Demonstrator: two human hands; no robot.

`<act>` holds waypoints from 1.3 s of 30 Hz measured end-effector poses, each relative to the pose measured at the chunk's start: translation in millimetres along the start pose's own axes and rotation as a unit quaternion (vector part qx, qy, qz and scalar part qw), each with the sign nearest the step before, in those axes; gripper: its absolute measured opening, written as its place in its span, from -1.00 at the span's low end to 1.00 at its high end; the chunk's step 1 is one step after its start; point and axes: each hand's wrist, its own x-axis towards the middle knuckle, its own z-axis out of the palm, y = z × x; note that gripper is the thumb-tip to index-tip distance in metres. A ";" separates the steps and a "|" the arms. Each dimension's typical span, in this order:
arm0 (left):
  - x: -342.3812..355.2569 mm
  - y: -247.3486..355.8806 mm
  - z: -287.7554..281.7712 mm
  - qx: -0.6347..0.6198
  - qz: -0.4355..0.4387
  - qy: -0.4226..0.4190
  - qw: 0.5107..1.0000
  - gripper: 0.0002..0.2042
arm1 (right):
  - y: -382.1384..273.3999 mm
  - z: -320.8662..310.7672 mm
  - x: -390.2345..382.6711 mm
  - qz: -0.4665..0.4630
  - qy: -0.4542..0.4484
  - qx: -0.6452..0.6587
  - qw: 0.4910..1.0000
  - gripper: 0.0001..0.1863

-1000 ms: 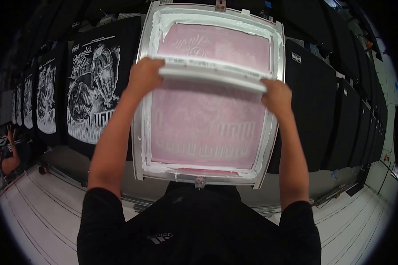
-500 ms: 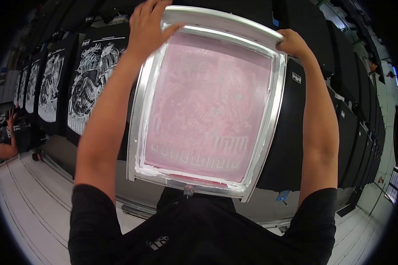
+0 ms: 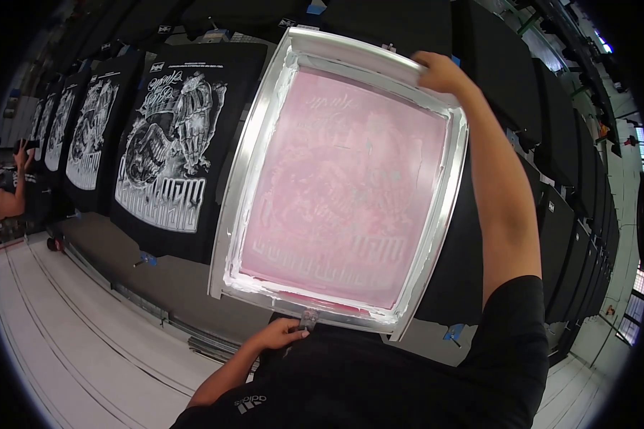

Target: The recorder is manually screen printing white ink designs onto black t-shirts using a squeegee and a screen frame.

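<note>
In front of me is a screen printing frame (image 3: 234, 207) with a pink mesh (image 3: 336, 193), white ink smeared along its inner edges. Faint artwork shows through the mesh. My right hand (image 3: 445, 74) is closed around the frame's far rail, close to the right corner. At the near edge, by my body, my left hand (image 3: 283, 334) pinches a small grey clamp (image 3: 308, 319) fixed at the middle of the near rail. Part of what its fingers grip is hidden. The frame is tilted slightly, its far end toward the right.
Black shirts with white prints (image 3: 168, 150) lie on boards in a row to the left. Plain black shirts (image 3: 572, 229) line the right side. A person (image 3: 13, 182) at the far left holds up a dark object. Pale floor (image 3: 64, 314) shows at lower left.
My left hand has let go of the frame's far left corner and come down to the clamp at the near edge. My right hand has slid leftward along the far rail.
</note>
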 end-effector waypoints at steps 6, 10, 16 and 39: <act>7.5 -11.0 1.7 0.112 0.027 0.051 0.992 -0.76 | -49.0 27.5 -10.1 0.080 0.001 -0.074 0.994 -0.41; 11.1 -2.9 2.9 0.141 0.059 0.072 0.986 -0.72 | -71.1 48.6 -79.7 0.028 -0.010 -0.079 0.996 -0.43; 13.3 7.9 -2.9 0.105 0.061 0.052 0.991 -0.70 | -212.0 89.9 -264.2 0.066 -0.077 -0.043 0.994 -0.60; -13.4 94.6 -28.8 0.547 0.026 -0.031 0.836 -0.61 | -113.6 80.6 -154.5 0.030 0.153 -0.096 0.983 -0.63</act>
